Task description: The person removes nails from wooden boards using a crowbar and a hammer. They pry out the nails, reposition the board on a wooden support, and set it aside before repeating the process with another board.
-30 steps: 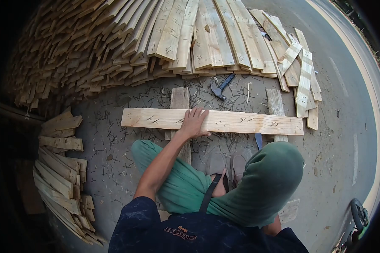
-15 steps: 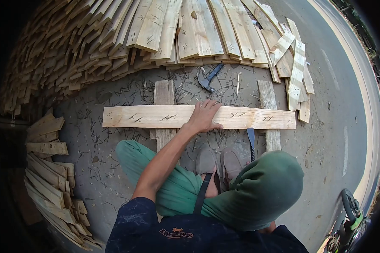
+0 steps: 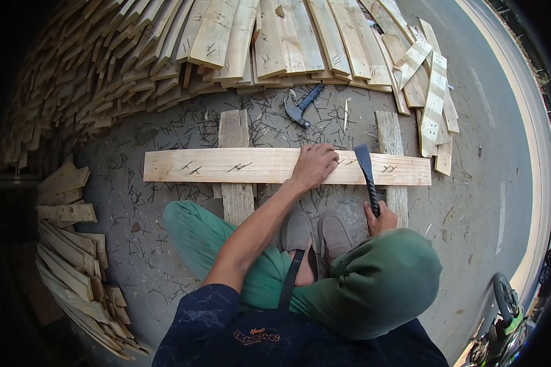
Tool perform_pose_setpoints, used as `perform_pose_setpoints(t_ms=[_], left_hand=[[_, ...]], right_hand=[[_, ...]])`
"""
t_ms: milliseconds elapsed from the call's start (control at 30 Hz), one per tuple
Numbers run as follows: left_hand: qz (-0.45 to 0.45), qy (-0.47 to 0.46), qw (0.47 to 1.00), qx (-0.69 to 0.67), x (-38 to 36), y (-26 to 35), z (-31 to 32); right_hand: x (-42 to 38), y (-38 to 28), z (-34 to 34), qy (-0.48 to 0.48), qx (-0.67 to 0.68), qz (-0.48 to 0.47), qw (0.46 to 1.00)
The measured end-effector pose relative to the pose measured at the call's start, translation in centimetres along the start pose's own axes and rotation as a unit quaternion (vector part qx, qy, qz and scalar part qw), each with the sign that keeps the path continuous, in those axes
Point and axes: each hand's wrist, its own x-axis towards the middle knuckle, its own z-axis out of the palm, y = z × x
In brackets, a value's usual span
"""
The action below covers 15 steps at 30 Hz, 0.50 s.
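Observation:
A pale wooden board (image 3: 269, 166) with bent nails sticking out of its top lies crosswise on two weathered wood blocks (image 3: 234, 129). My left hand (image 3: 316, 166) rests on the board right of its middle, fingers bent over the far edge and closed on it. In my right hand (image 3: 379, 219) is a dark pry bar (image 3: 367, 174), gripped by its ribbed handle near my knee. Its flat blade reaches up over the board, beside the right-hand nails. Beyond the board a claw hammer (image 3: 303, 107) with a blue-black handle lies on the ground.
A large stack of boards (image 3: 214, 37) fans out at the far side. Loose boards (image 3: 434, 104) lie at the right, and more boards (image 3: 73, 263) are piled at the left. Nails are strewn over the ground. A bicycle or motorbike part (image 3: 508, 306) shows at lower right, near the road.
My right hand has come into view from behind my knee, raising the pry bar over the board. My left hand has slid right, its spread fingers now drawn in over the far edge.

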Motion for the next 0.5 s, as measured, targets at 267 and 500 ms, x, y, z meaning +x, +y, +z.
perform_pose_setpoints(t_ms=[267, 500], left_hand=[[-0.047, 0.008, 0.997, -0.054, 0.2, 0.6, -1.1], [-0.211, -0.007, 0.966, -0.148, -4.4, 3.1, -6.0]], right_hand=[[0.7, -4.0, 0.7, -0.003, 0.145, -0.004, 0.989], [2.2, -7.8, -0.1, -0.074, 0.208, -0.042, 0.974]])
